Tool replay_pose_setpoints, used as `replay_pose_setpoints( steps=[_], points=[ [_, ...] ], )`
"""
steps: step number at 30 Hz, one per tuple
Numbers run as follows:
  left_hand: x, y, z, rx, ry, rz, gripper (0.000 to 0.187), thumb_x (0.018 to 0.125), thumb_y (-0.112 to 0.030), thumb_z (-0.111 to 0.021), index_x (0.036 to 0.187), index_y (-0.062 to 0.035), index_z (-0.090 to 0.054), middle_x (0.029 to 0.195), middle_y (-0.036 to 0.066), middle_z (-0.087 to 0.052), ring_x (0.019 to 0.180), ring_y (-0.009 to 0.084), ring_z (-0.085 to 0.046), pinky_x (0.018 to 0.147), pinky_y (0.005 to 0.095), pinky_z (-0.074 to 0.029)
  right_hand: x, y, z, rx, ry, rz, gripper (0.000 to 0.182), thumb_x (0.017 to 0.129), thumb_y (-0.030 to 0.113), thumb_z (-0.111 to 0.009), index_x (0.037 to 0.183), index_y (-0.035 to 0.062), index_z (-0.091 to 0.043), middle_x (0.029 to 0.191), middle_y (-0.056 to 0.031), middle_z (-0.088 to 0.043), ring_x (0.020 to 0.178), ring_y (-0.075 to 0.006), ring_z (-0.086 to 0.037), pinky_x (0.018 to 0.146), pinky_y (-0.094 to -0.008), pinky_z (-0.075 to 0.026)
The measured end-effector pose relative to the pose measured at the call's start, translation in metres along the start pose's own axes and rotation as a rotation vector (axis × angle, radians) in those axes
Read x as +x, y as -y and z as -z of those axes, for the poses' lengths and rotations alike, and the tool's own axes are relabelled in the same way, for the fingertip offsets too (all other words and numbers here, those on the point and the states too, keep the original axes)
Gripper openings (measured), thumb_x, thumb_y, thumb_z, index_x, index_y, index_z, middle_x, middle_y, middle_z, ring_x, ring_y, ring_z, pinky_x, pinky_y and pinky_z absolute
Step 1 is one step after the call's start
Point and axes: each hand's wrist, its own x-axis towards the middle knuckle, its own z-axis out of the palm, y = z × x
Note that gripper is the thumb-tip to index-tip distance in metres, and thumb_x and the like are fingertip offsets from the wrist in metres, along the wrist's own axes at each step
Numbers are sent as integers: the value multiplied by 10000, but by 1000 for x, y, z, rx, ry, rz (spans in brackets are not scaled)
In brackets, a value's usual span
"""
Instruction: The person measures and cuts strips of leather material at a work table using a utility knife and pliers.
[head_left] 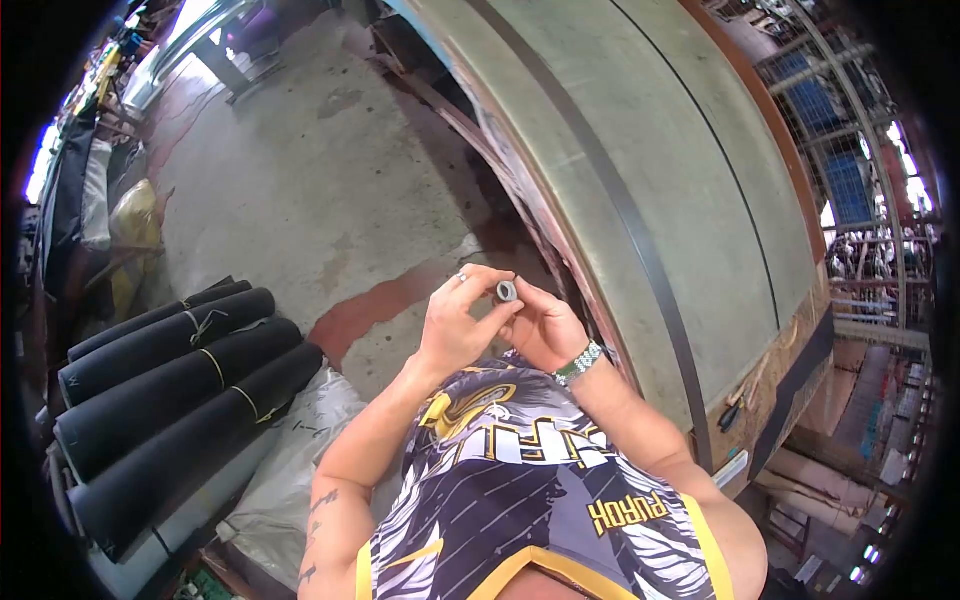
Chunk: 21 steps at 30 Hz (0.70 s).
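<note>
Both hands meet in front of my torso around a small grey ring-shaped piece (507,291) with a dark hole; its exact kind is too small to make out. My left hand (465,318), with a ring on one finger, pinches it from the left between thumb and fingers. From the other side my right hand (545,325) closes its fingertips on it, a patterned watch band (579,364) at the wrist. The piece is held up above the floor, beside the long table's edge.
A long grey-green table (640,150) curves along my right, with a dark strip (625,205) lying lengthwise on it. A dark-handled tool (735,412) lies near its close end. Several black rolls (185,385) tied with string are stacked at left, by pale sheeting (300,440).
</note>
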Motion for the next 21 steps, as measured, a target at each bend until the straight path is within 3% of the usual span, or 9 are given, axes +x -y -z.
replay_pose_setpoints(
  steps=[10, 12, 14, 17, 21],
  points=[
    [119, 82, 117, 162, -158, -47, 257, 742, -45, -805, 979, -12, -710, 921, 137, -700, 850, 290, -692, 748, 367, -544, 194, 38, -76, -84, 85, -214, 296, 1065, 281, -505, 1224, 64, -628, 1127, -49, -697, 1025, -159, -670, 898, -350, -542],
    [147, 100, 146, 220, -166, 3, 274, 739, -54, -804, 989, -12, -699, 943, 139, -702, 863, 299, -692, 760, 375, -541, 247, 44, -87, -208, 54, -279, 337, 1062, 283, -505, 1289, 64, -621, 1147, -68, -712, 1000, -177, -700, 902, -357, -557],
    [171, 118, 177, 215, -184, 137, 298, 735, -47, -802, 1011, -11, -697, 964, 144, -703, 877, 305, -692, 775, 374, -541, 304, 55, -95, -223, 135, -426, 278, 1047, 272, -533, 1218, 84, -646, 1096, -39, -727, 963, -155, -702, 849, -328, -556],
    [212, 140, 225, 231, -341, 249, 308, 763, -10, -793, 1058, -8, -703, 983, 116, -719, 896, 219, -696, 790, 329, -532, 394, 68, -140, -389, 121, -582, 161, 1010, 252, -623, 1112, 131, -653, 985, -6, -741, 878, -123, -700, 768, -282, -552],
    [268, 156, 282, 125, -523, 396, 325, 815, 36, -768, 1132, -2, -708, 1033, 71, -734, 949, 133, -676, 820, 279, -524, 488, 99, -217, -455, 307, -757, 195, 1003, 236, -652, 1165, 127, -643, 1036, -13, -722, 905, -135, -693, 762, -288, -538]
  ],
)
